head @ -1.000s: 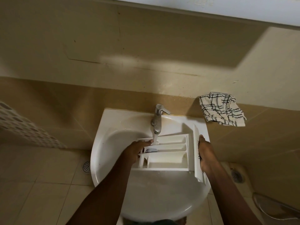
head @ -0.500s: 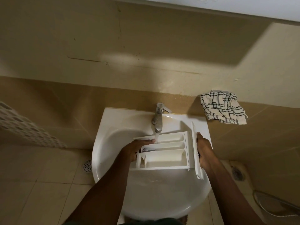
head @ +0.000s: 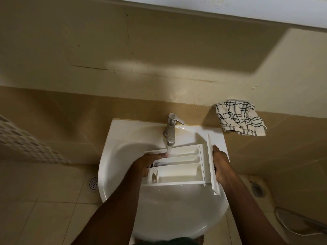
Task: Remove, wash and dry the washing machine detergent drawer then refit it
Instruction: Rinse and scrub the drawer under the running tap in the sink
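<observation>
On my feed, both hands have the detergent drawer [head: 178,171] over the sink [head: 122,151], under the running tap [head: 170,129]. Left hand [head: 146,162] is wrapped round its back end, right hand [head: 221,165] gripping the front panel.

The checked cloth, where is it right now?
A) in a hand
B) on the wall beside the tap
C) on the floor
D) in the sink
B: the checked cloth hangs on the wall, up and to the right of the tap, clear of the sink.
</observation>
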